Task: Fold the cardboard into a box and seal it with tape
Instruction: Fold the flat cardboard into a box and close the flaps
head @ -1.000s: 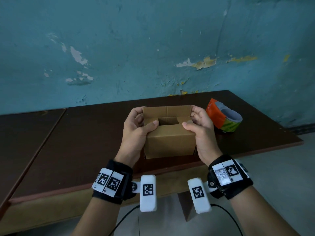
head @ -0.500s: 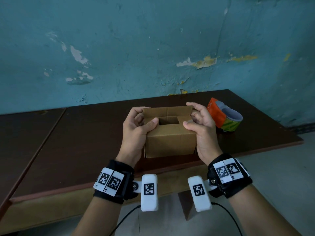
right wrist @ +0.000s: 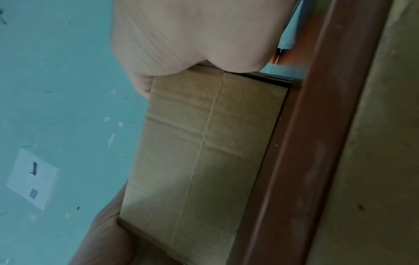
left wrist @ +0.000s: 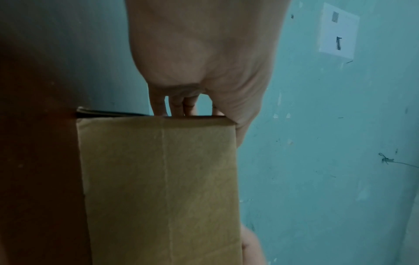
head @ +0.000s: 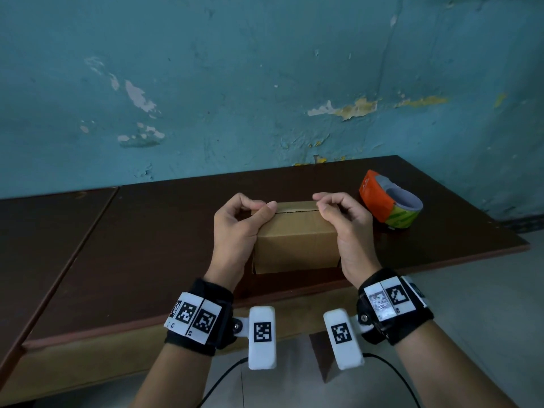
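A small brown cardboard box [head: 294, 241] stands on the dark wooden table [head: 153, 260] near its front edge, its top flaps folded down with a thin seam showing. My left hand [head: 262, 208] grips the box's top left corner, thumb on the near flap and fingers curled over the far one. My right hand [head: 323, 205] holds the top right corner the same way. In the left wrist view the fingers [left wrist: 176, 107] hook over the box [left wrist: 158, 179] edge. The right wrist view shows the palm against the box [right wrist: 204, 143]. An orange and green tape roll [head: 388, 205] lies to the right.
A teal wall with peeling paint [head: 265, 83] rises directly behind the table. A second table top [head: 44, 231] adjoins on the left. The table's front edge [right wrist: 306, 125] runs just below the box, with grey floor [head: 485, 290] to the right.
The top of the box was open with a gap between the side flaps; the long flaps are now folded shut. Both hands moved up onto the top corners.
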A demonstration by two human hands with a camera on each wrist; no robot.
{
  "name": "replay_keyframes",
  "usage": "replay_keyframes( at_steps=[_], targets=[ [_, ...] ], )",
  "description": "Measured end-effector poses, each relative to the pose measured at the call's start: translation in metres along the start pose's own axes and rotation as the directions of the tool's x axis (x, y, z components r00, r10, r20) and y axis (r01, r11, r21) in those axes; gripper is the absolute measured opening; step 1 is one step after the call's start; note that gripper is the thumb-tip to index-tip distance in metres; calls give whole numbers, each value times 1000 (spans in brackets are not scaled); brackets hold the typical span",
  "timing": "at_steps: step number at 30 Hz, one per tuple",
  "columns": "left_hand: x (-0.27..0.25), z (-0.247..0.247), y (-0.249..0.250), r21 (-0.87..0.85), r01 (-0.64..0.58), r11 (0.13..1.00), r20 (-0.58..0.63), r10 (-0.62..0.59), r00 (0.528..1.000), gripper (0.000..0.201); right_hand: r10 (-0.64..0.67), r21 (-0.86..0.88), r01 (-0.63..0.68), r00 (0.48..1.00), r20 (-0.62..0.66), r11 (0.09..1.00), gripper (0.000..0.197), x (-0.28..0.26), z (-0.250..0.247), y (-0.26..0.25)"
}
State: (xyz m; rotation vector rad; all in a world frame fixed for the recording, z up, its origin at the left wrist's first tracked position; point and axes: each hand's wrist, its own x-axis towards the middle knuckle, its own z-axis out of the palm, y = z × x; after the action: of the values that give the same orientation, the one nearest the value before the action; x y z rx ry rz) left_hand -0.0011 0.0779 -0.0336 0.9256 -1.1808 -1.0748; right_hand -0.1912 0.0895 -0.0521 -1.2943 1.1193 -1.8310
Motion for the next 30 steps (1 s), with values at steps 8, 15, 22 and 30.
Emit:
replay_keyframes(
  at_steps=[8,15,22,30],
  targets=[
    [3,0,-2,-10,131,991,62,-131,990,13,16,-24,-16,1000,12,1000,16,1,1,-1],
    [-1,4,-3,-1,314,949,128,-312,941,29,55,16,-55,998,18,998,23,3,1,-4],
    [-2,6,1,22,331,943,129,-331,935,21,53,58,-53,999,10,997,22,3,2,-3],
    [1,8,4,15,333,943,138,-332,933,14,67,14,-67,998,3,998,24,4,2,-5]
  ],
)
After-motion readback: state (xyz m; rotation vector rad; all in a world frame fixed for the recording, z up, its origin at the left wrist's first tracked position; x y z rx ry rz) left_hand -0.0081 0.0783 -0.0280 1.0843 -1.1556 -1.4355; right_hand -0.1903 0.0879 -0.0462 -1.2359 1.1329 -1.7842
